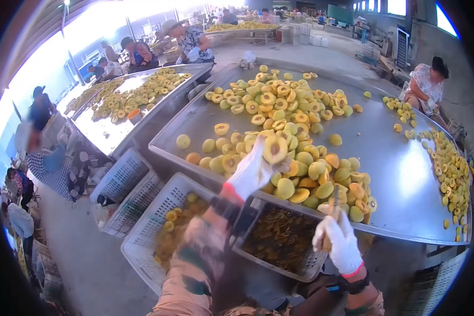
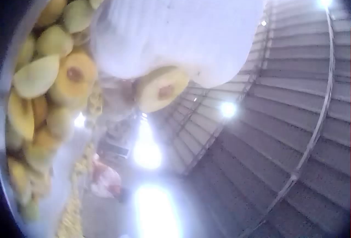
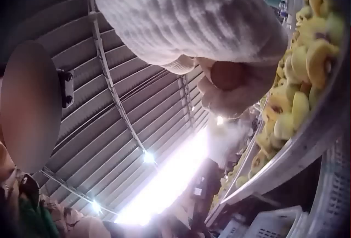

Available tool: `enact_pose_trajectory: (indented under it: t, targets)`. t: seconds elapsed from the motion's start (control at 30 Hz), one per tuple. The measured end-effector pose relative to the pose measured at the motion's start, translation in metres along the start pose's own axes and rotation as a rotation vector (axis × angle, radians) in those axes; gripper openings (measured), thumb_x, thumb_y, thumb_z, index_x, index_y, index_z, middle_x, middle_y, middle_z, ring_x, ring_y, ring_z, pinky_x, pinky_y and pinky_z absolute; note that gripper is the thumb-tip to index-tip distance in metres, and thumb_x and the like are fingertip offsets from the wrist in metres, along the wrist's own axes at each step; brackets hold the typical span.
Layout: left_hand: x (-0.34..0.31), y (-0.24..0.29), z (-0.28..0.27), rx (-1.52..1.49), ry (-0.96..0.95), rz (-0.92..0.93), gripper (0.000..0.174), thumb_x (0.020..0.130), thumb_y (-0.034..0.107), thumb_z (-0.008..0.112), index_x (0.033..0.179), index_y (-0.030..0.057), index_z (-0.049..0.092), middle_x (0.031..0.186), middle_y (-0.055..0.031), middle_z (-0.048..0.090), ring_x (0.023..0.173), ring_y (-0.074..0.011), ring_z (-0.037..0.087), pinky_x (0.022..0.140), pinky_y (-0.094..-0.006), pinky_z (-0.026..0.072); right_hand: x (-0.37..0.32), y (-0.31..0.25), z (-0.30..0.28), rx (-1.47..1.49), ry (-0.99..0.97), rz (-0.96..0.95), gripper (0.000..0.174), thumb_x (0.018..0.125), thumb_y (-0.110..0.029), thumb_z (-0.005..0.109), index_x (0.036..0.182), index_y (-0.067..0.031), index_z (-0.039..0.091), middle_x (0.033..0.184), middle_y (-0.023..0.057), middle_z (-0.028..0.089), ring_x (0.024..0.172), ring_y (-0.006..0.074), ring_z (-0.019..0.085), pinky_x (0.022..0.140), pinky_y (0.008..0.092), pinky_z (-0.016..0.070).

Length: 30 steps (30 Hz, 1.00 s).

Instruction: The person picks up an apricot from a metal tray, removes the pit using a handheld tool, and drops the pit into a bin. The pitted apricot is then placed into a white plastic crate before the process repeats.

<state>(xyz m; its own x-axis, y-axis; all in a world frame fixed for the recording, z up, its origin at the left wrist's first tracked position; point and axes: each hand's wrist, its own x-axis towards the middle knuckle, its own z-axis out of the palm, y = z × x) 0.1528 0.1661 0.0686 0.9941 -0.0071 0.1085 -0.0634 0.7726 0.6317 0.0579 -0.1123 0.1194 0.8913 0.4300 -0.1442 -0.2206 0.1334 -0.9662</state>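
My left hand [image 1: 247, 171], in a white knit glove, holds a halved yellow peach [image 1: 275, 150] over the pile on the metal table. Its cut face, with the brown pit area, is turned up. In the left wrist view this peach half [image 2: 164, 90] sticks out beyond the gloved fingers. My right hand [image 1: 342, 245], also gloved, grips a wooden-handled tool [image 1: 326, 244] upright near the table's front edge. The handle's round end [image 3: 227, 76] shows in the right wrist view; its working end is blurred. Many halved peaches [image 1: 284, 188] lie heaped just beyond both hands.
Below the table edge stand a dark-filled crate [image 1: 316, 268] of brown scraps and a white basket [image 1: 137, 247] with peach pieces. The raised rim of the metal table [image 1: 400, 239] runs along the front. Other people work at tables around; one person [image 1: 426, 84] sits at the far right.
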Motion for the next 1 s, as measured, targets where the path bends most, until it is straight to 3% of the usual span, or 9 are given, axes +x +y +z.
enact_pose_trajectory:
  t: [0.07, 0.17, 0.33, 0.43, 0.5, 0.63, 0.77, 0.83, 1.0]
  targets:
    - [-0.039, -0.006, 0.021, -0.168, -0.070, 0.000, 0.057, 0.099, 0.047, 0.044, 0.131, 0.0015, 0.042, 0.119, -0.0162, 0.058, 0.107, -0.0331, 0.060, 0.091, -0.0481, 0.0523, -0.001, 0.009, 0.019, -0.084, -0.087, 0.040, 0.033, 0.097, -0.013, 0.049, 0.128, -0.0006, 0.045, 0.072, 0.0040, 0.055, 0.056, 0.0106, 0.053, 0.053, 0.0245, 0.0448]
    - [-0.087, -0.027, 0.035, -0.154, 0.043, 0.011, 0.055, 0.099, 0.046, 0.046, 0.131, 0.0013, 0.046, 0.124, -0.0133, 0.056, 0.116, -0.0306, 0.055, 0.098, -0.0466, 0.0479, -0.008, 0.026, 0.044, -0.145, -0.134, 0.072, 0.037, 0.095, -0.017, 0.057, 0.126, -0.0010, 0.047, 0.074, 0.0046, 0.057, 0.059, 0.0098, 0.055, 0.055, 0.0247, 0.0465]
    - [-0.128, -0.055, 0.038, -0.117, 0.204, 0.031, 0.048, 0.102, 0.040, 0.044, 0.132, 0.0019, 0.048, 0.113, -0.0092, 0.058, 0.099, -0.0219, 0.054, 0.091, -0.0376, 0.0458, -0.021, 0.051, 0.070, -0.295, -0.044, 0.055, 0.029, 0.093, -0.019, 0.060, 0.115, -0.0017, 0.053, 0.070, 0.0021, 0.059, 0.059, 0.0080, 0.055, 0.054, 0.0265, 0.0456]
    - [-0.143, -0.069, 0.024, 0.534, 0.203, 0.250, 0.048, 0.103, 0.041, 0.042, 0.129, 0.0020, 0.050, 0.109, -0.0085, 0.059, 0.095, -0.0215, 0.056, 0.087, -0.0355, 0.0488, -0.030, 0.058, 0.079, -0.249, -0.005, 0.089, 0.026, 0.093, -0.020, 0.061, 0.108, -0.0012, 0.053, 0.070, 0.0092, 0.062, 0.057, 0.0186, 0.061, 0.054, 0.0313, 0.0468]
    - [-0.150, -0.073, 0.026, 0.644, 0.242, 0.267, 0.049, 0.103, 0.042, 0.041, 0.128, 0.0020, 0.051, 0.106, -0.0091, 0.060, 0.091, -0.0216, 0.059, 0.082, -0.0339, 0.0515, -0.028, 0.076, 0.081, -0.386, 0.028, -0.024, 0.026, 0.093, -0.021, 0.061, 0.107, -0.0012, 0.052, 0.071, 0.0160, 0.063, 0.060, 0.0299, 0.063, 0.054, 0.0365, 0.0480]
    - [-0.161, -0.057, 0.053, 0.104, 0.342, -0.036, 0.050, 0.102, 0.045, 0.040, 0.125, 0.0018, 0.053, 0.104, -0.0120, 0.062, 0.084, -0.0233, 0.064, 0.074, -0.0328, 0.0553, -0.038, 0.088, 0.097, -0.657, 0.165, -0.326, 0.028, 0.093, -0.023, 0.061, 0.108, -0.0013, 0.051, 0.076, 0.0261, 0.062, 0.070, 0.0453, 0.062, 0.056, 0.0465, 0.0489]
    - [-0.163, -0.058, 0.062, 0.149, 0.405, 0.086, 0.050, 0.103, 0.044, 0.038, 0.123, 0.0013, 0.054, 0.100, -0.0133, 0.064, 0.084, -0.0250, 0.066, 0.073, -0.0349, 0.0560, -0.041, 0.097, 0.103, -0.789, 0.217, -0.455, 0.026, 0.095, -0.023, 0.058, 0.108, -0.0019, 0.049, 0.076, 0.0261, 0.063, 0.072, 0.0453, 0.063, 0.058, 0.0495, 0.0493]
    - [-0.162, -0.062, 0.061, 0.302, 0.435, 0.217, 0.050, 0.103, 0.044, 0.037, 0.122, 0.0008, 0.054, 0.099, -0.0130, 0.064, 0.084, -0.0247, 0.066, 0.072, -0.0350, 0.0561, -0.039, 0.099, 0.105, -0.739, 0.200, -0.353, 0.026, 0.096, -0.024, 0.057, 0.108, -0.0021, 0.049, 0.077, 0.0264, 0.063, 0.073, 0.0460, 0.062, 0.058, 0.0499, 0.0494]
    - [-0.163, -0.062, 0.052, 0.341, 0.504, 0.178, 0.050, 0.103, 0.042, 0.037, 0.113, -0.0014, 0.060, 0.092, -0.0128, 0.065, 0.076, -0.0219, 0.066, 0.067, -0.0332, 0.0562, -0.044, 0.084, 0.104, -0.828, 0.097, -0.061, 0.024, 0.097, -0.025, 0.053, 0.107, -0.0038, 0.049, 0.087, 0.0271, 0.064, 0.084, 0.0476, 0.061, 0.068, 0.0519, 0.0481]
